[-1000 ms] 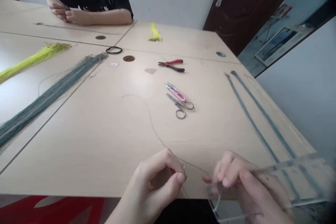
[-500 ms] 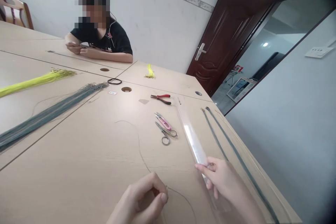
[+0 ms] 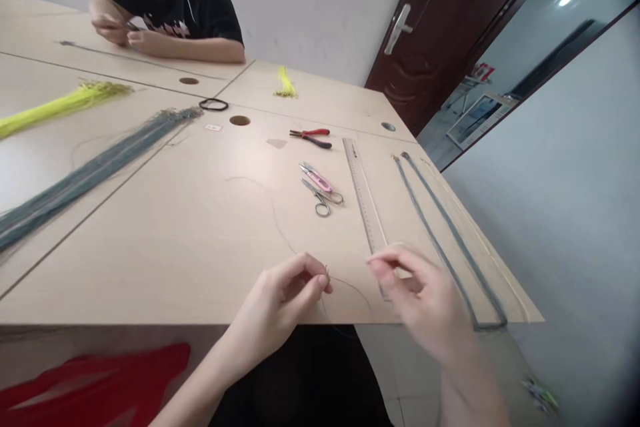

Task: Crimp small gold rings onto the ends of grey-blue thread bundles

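Note:
My left hand (image 3: 293,297) pinches a thin cord (image 3: 277,220) with a small golden piece at the fingertips, near the table's front edge. The cord curves away over the table, and another stretch bends to the right. My right hand (image 3: 417,287) is over the near end of a clear ruler (image 3: 365,197), thumb and forefinger pressed together; whatever may be between them is too small to make out. Beyond my hands are silver scissors (image 3: 323,199), pink snips (image 3: 317,178) and red-and-black pliers (image 3: 311,138).
Grey-blue cords (image 3: 107,159) and yellow cords (image 3: 60,105) lie in bundles at the left. Looped grey-blue cords (image 3: 453,237) run along the right edge. Another person (image 3: 175,20) sits across the table (image 3: 175,247). A small yellow bundle (image 3: 286,83) lies farther back.
The view has tipped downward, bringing the table's front edge into sight. My right hand has let go of the ruler, which now lies flat. My left hand keeps its pinch on the cord.

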The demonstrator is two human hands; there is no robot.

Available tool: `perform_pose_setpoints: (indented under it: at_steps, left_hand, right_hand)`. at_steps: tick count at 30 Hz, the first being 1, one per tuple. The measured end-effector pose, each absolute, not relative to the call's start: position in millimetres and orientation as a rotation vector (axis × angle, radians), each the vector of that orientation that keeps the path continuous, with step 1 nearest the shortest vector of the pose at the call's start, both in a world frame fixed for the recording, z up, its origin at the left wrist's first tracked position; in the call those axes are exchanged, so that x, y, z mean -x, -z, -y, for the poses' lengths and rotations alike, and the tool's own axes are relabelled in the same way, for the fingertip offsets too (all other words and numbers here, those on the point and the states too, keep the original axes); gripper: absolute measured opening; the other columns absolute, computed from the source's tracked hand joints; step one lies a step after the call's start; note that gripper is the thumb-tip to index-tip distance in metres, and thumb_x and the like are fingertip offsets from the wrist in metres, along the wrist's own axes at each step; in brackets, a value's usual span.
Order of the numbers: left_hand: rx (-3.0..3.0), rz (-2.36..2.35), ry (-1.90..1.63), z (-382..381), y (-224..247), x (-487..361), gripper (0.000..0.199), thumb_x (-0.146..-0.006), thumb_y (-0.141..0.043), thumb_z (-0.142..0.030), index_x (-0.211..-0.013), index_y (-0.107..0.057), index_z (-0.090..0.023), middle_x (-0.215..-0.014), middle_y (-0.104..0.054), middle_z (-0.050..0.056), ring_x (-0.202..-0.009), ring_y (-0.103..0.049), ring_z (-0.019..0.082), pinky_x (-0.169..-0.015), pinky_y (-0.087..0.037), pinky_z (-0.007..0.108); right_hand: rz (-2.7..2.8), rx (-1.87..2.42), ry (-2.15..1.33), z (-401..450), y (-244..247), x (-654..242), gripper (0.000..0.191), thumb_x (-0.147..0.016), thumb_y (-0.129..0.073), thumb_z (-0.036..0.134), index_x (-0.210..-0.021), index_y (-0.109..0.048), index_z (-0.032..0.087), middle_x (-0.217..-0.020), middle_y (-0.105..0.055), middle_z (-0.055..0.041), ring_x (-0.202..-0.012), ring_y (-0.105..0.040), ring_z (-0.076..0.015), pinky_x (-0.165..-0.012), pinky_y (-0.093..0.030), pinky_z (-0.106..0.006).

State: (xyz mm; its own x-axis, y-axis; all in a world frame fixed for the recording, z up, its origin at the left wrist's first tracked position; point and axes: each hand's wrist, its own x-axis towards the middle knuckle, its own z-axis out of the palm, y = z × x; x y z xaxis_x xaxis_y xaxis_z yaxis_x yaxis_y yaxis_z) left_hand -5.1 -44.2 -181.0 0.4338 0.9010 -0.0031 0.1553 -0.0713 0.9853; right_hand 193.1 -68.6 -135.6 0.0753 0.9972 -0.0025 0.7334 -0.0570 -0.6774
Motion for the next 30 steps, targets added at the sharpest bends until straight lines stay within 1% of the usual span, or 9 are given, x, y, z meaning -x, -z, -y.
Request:
perform_pose_setpoints:
  at_steps: [1, 3, 6, 10, 13, 19, 22, 26, 30]
  left_hand:
    - [-1.556, -0.976, -0.796, 45, 181, 4, 0.02, -0.091, -0.045, -0.03, -0.079, -0.055, -0.018, -0.072, -0.059, 0.0, -0.064, -0.05, 0.012, -0.058, -0.038, 0.023]
    - [-1.633, -0.984, -0.762, 46, 180, 2, 0.02, -0.092, -0.044, -0.03, -0.081, -0.055, -0.018, -0.071, -0.059, -0.001, -0.06, -0.05, 0.011, -0.056, -0.038, 0.022]
    - [-1.819, -0.989, -0.728, 47, 176, 0, 0.019, -0.092, -0.041, -0.027, -0.085, -0.057, -0.019, -0.074, -0.06, 0.0, -0.063, -0.052, 0.011, -0.059, -0.041, 0.023]
    - [-2.003, -1.016, -0.746, 44, 172, -1, 0.016, -0.092, -0.043, -0.023, -0.087, -0.058, -0.019, -0.081, -0.063, 0.001, -0.075, -0.057, 0.014, -0.07, -0.043, 0.026]
    - [-2.018, -1.048, -0.749, 44, 172, -2, 0.015, -0.091, -0.045, -0.023, -0.084, -0.058, -0.02, -0.079, -0.063, 0.0, -0.075, -0.057, 0.015, -0.069, -0.042, 0.027]
    - [-1.666, -1.105, -0.81, 50, 169, -8, 0.016, -0.091, -0.046, -0.025, -0.079, -0.055, -0.018, -0.068, -0.058, -0.002, -0.061, -0.052, 0.011, -0.055, -0.038, 0.022]
    - [-1.433, -1.038, -0.879, 50, 169, -13, 0.017, -0.09, -0.05, -0.025, -0.076, -0.055, -0.017, -0.068, -0.058, -0.001, -0.065, -0.054, 0.011, -0.059, -0.041, 0.021]
    - [-1.23, -0.892, -0.833, 45, 172, -16, 0.017, -0.09, -0.053, -0.027, -0.077, -0.057, -0.017, -0.072, -0.061, -0.002, -0.071, -0.058, 0.01, -0.066, -0.044, 0.019]
    - [-1.186, -0.873, -0.781, 40, 174, -15, 0.016, -0.089, -0.056, -0.029, -0.078, -0.058, -0.017, -0.072, -0.061, -0.003, -0.068, -0.055, 0.008, -0.064, -0.043, 0.017]
  right_hand:
    - [1.719, 1.723, -0.807, 71, 136, -185, 0.032, -0.09, -0.044, 0.048, -0.086, -0.061, 0.022, -0.082, -0.059, -0.003, -0.068, -0.056, -0.0143, -0.051, -0.042, -0.023]
    - [1.693, 1.587, -0.927, 73, 139, -173, 0.027, -0.091, -0.047, 0.042, -0.089, -0.062, 0.021, -0.083, -0.059, -0.0027, -0.069, -0.057, -0.0135, -0.05, -0.042, -0.022]
    - [1.664, 1.548, -0.969, 69, 146, -168, 0.023, -0.091, -0.05, 0.039, -0.085, -0.063, 0.02, -0.08, -0.06, -0.0012, -0.07, -0.057, -0.0127, -0.053, -0.043, -0.021]
    - [1.647, 1.526, -1.013, 66, 149, -172, 0.02, -0.09, -0.051, 0.033, -0.079, -0.062, 0.02, -0.077, -0.06, 0.0007, -0.069, -0.056, -0.011, -0.053, -0.043, -0.019]
    - [1.62, 1.504, -1.021, 68, 147, -172, 0.02, -0.09, -0.05, 0.031, -0.078, -0.061, 0.019, -0.076, -0.059, 0.0004, -0.066, -0.055, -0.0109, -0.052, -0.043, -0.019]
    - [1.575, 1.411, -0.991, 72, 154, -167, 0.018, -0.091, -0.049, 0.027, -0.075, -0.056, 0.019, -0.074, -0.055, 0.001, -0.064, -0.054, -0.0099, -0.05, -0.043, -0.019]
    - [1.573, 1.317, -0.917, 72, 167, -166, 0.016, -0.09, -0.049, 0.023, -0.075, -0.053, 0.019, -0.075, -0.053, 0.0007, -0.068, -0.055, -0.0107, -0.051, -0.044, -0.019]
    - [1.574, 1.239, -0.821, 70, 180, -169, 0.009, -0.089, -0.05, 0.017, -0.081, -0.052, 0.021, -0.08, -0.053, 0.001, -0.066, -0.053, -0.0095, -0.052, -0.045, -0.019]
    - [1.649, 1.215, -0.69, 69, 184, -174, 0.011, -0.086, -0.053, 0.011, -0.085, -0.053, 0.022, -0.081, -0.054, 0.0014, -0.07, -0.053, -0.0101, -0.054, -0.044, -0.02]
